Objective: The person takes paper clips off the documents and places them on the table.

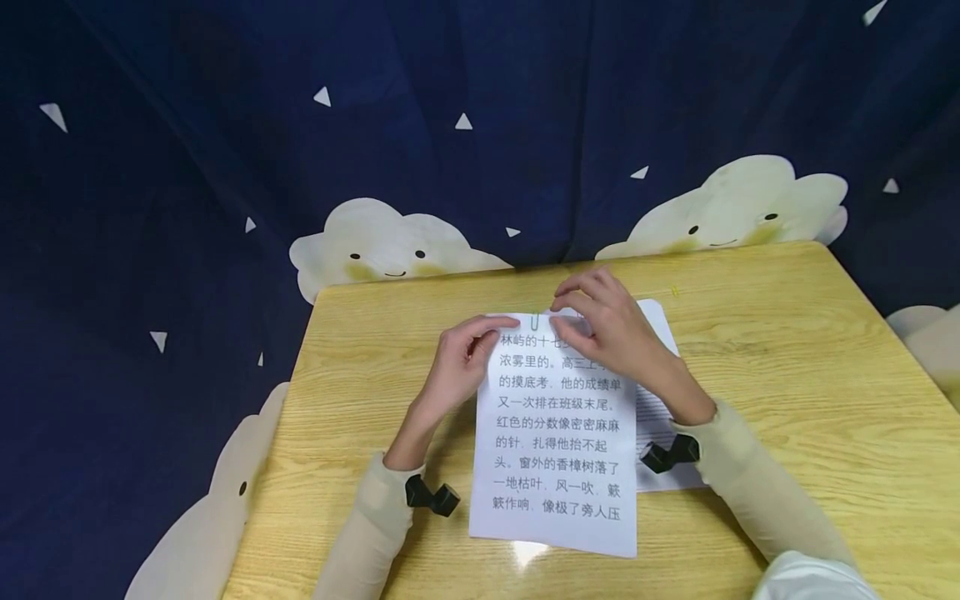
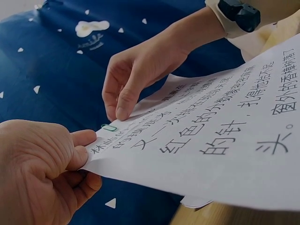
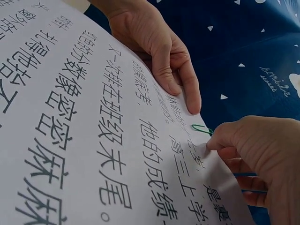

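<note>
Nearest to the head camera are two beige sleeves (image 1: 772, 492), which come from the bottom edge and lead to the bare wrists. The left hand (image 1: 461, 358) pinches the upper left corner of a printed sheet (image 1: 558, 433), its index finger stretched along the top. The right hand (image 1: 611, 325) slants inward, thumb on the sheet's front, the other fingers arched. Between the hands, a green paper clip (image 1: 535, 322) sits on the top edge. The sheet is over the wooden table (image 1: 360, 392), partly covering a second sheet (image 1: 660, 417).

In the left wrist view, the left fingers are bent around the corner; the right hand points downward.

In the right wrist view, the right hand grasps the sheet's top edge, thumb in front, fingers behind; whether the thumb touches the clip, I cannot tell.
</note>
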Motion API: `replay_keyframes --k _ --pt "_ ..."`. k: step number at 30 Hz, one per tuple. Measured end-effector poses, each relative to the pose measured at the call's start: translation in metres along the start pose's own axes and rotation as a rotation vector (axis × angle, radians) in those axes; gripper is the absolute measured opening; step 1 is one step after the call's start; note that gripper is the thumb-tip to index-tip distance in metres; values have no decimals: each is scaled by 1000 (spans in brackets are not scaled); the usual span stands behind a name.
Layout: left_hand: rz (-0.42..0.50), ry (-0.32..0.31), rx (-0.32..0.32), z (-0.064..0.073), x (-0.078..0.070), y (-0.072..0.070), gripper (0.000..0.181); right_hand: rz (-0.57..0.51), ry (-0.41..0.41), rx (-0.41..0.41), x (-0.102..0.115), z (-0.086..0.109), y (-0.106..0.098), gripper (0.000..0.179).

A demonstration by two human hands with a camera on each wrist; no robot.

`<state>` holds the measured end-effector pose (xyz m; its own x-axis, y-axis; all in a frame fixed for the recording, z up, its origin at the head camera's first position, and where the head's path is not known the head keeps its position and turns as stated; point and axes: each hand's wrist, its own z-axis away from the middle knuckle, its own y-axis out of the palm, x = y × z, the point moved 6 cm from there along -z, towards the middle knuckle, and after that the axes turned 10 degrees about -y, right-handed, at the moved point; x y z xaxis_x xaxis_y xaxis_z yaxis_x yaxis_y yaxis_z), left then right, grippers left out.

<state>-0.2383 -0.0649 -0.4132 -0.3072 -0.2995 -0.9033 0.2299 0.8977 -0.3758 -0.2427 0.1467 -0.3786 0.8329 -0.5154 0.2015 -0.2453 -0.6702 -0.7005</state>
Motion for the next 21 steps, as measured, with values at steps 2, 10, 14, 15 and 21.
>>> replay_keyframes --k 2,10,14,15,21 --pt "3 0 5 0 0 1 31 -15 0 -2 1 0 2 9" --pt "-5 1 28 1 -2 6 31 -45 3 6 4 0 7 5" --pt "7 -3 30 0 -1 7 31 -59 4 6 6 0 8 5" --pt "9 -4 31 0 -1 7 31 -59 2 6 6 0 8 5" --pt "3 -14 32 0 0 6 31 -63 -8 2 8 -1 9 7"
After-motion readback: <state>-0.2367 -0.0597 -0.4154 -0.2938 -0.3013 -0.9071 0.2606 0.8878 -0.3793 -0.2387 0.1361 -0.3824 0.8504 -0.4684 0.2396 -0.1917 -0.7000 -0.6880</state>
